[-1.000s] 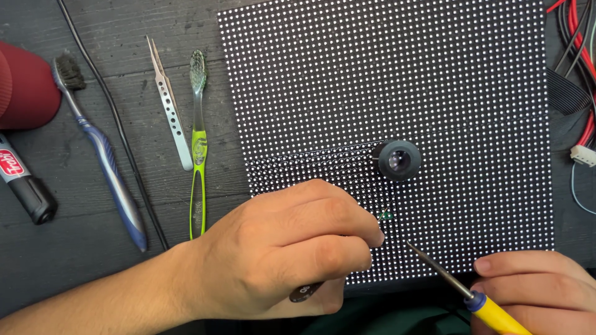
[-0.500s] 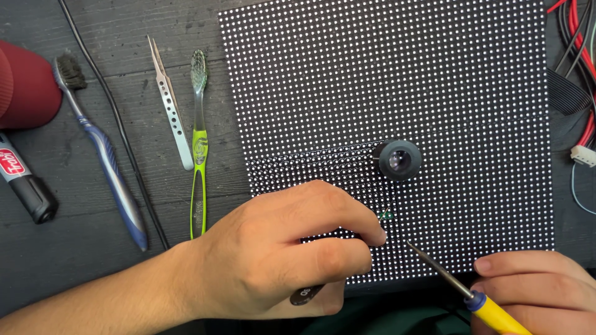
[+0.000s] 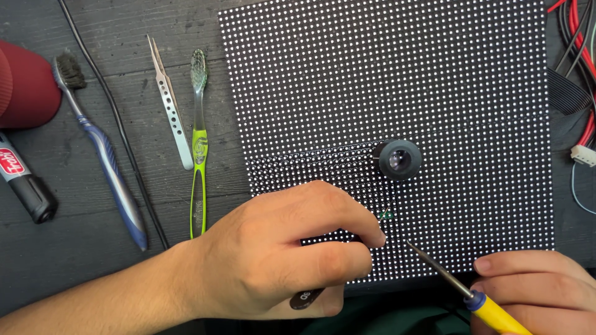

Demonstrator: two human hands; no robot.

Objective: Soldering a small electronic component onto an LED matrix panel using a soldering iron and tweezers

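Left hand (image 3: 282, 254) is curling closed around a dark tool (image 3: 305, 298), resting on the LED matrix panel (image 3: 385, 80) lying on the bench. Right hand (image 3: 540, 282) is gripping a yellow-handled soldering iron (image 3: 462, 293), tip over the panel's lower rows near a small loupe (image 3: 399, 159).

A: What surface fills the view?
B: A dark grey wooden tabletop (image 3: 74, 260), its planks running left to right with visible grain and seams.

A: And the light?
B: Even, from above, with soft shadows. No wall, floor or window shows.
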